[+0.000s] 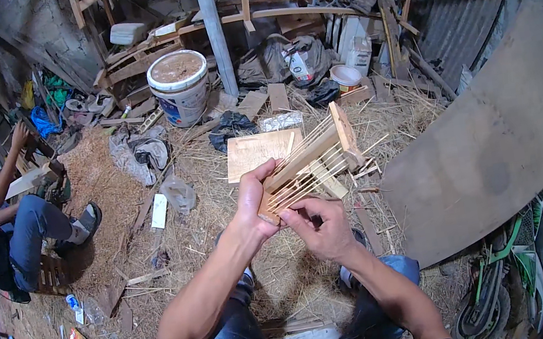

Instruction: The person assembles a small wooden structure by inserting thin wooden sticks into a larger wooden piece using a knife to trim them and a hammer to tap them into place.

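My left hand (pixel 252 203) is wrapped around the near end block of a small wooden frame (pixel 305 160). Rows of thin sticks (pixel 320 178) run between that block and the far end piece (pixel 346 135), and some poke out past it. At the near block's right corner, my right hand (pixel 322 226) has thumb and forefinger closed at the end of one thin stick; its tip is hidden by the fingers. The frame is held tilted above the ground, in front of my knees. Behind it, a flat wooden board (pixel 249 155) lies on the ground.
Straw and wood scraps cover the ground. A white bucket (pixel 180 85) stands beside a grey post (pixel 216 38). To the left, a person (pixel 9 227) sits by a sawdust heap (pixel 95 173). A large curved panel (pixel 482 140) and a green motorbike (pixel 512 253) are at the right.
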{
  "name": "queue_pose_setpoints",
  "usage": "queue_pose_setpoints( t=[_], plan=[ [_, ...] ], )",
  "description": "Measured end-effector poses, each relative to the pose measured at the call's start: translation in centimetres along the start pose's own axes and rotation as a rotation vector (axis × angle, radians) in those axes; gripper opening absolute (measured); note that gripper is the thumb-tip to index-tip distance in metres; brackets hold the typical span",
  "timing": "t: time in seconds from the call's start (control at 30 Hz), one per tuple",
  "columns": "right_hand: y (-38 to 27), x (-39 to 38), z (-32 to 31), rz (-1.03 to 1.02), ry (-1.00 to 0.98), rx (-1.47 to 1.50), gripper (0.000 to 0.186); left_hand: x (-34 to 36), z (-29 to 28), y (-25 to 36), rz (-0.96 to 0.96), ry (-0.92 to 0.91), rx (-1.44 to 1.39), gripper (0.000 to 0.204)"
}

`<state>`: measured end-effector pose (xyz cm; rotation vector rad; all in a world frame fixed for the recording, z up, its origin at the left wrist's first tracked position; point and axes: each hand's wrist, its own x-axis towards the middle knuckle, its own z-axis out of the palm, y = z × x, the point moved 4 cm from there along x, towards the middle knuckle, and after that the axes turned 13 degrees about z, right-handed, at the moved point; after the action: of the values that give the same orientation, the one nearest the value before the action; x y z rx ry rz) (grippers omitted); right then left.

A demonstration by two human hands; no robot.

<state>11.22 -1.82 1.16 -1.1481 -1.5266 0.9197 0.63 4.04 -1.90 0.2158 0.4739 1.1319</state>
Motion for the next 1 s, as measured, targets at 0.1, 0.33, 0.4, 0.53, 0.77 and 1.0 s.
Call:
queue_pose_setpoints(
  t=[0.1, 0.33, 0.4, 0.53, 0.77, 1.0],
  plan=[
    [0.0, 0.2, -0.1, 0.022, -0.03, 0.004, 0.016, -0.1, 0.1, 0.3, 0.031, 0.018, 0.027, 0.025],
    [2.1, 1.6, -0.3, 0.239, -0.067, 0.244, 0.018, 1.8, -0.2, 1.4, 0.285, 0.118, 0.176, 0.029],
    [2.6, 1.6, -0.5, 0.226, -0.098, 0.165, 0.018, 1.5, -0.3, 1.2, 0.318, 0.162, 0.196, 0.035],
    [2.6, 1.4, -0.4, 0.26, -0.178, 0.124, 0.017, 2.2, -1.9, 0.5, 0.242, 0.141, 0.155, 0.043],
    [4.4, 1.0, 0.9, 0.229, -0.17, 0.198, 0.016, 1.7, -2.4, 0.0, 0.162, 0.242, 0.171, 0.037],
    [3.3, 1.4, 0.9, 0.24, -0.159, 0.083, 0.019, 2.5, -2.3, 0.7, 0.188, 0.127, 0.151, 0.038]
  ],
)
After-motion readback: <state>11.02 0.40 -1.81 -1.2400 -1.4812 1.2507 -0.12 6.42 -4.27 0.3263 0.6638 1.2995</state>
